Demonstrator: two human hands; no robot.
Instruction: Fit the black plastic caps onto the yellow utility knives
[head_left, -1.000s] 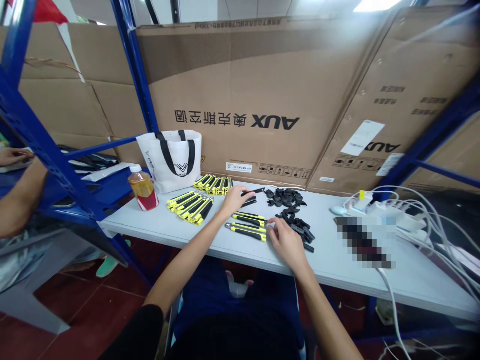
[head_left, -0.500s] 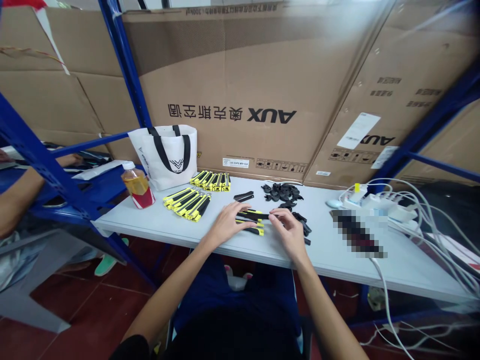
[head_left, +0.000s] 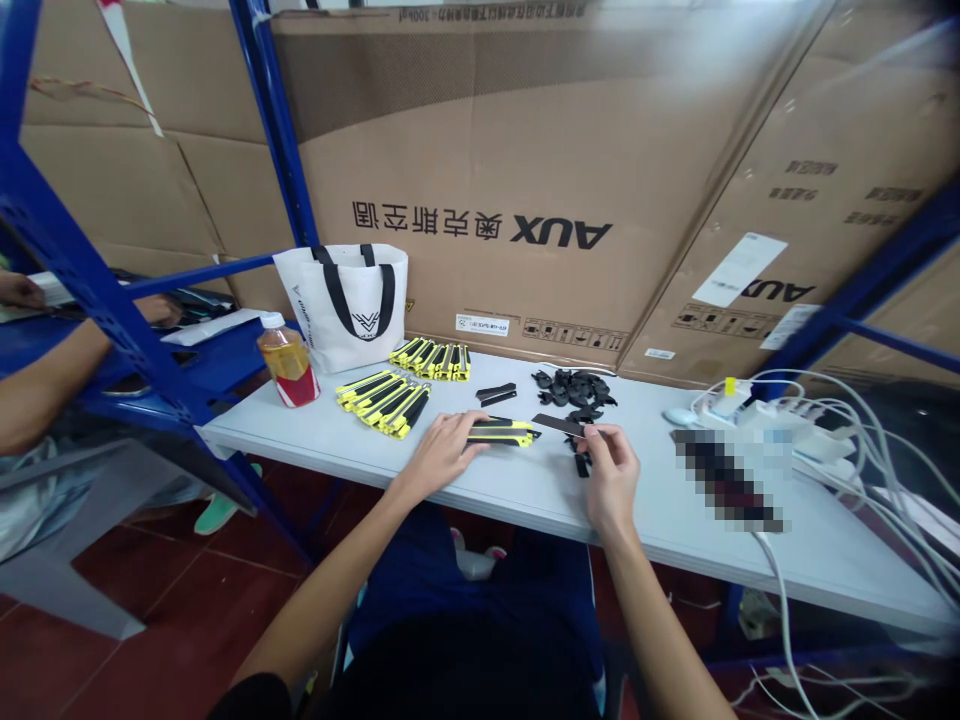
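My left hand (head_left: 442, 455) is closed around the rear of a yellow-and-black utility knife (head_left: 501, 433) lying on the white table (head_left: 517, 490), the knife's nose pointing toward three o'clock. My right hand (head_left: 611, 470) pinches a thin black blade strip (head_left: 559, 424) between thumb and fingertips, its free end just beside the knife's nose, touching or nearly so; I cannot tell which. At twelve o'clock from the strip sits a pile of small black plastic parts (head_left: 574, 388), with two loose black pieces (head_left: 496, 394) at eleven. Finished knives lie in two bundles (head_left: 384, 403) at ten o'clock, beyond them a tea bottle (head_left: 286, 371) and a white tote bag (head_left: 345, 305). The risk, I judge, is the strip meeting the knife's slot at a slant and jamming, or slipping from my pinch and nicking a fingertip. My left grip is far back, so the body could also pivot.
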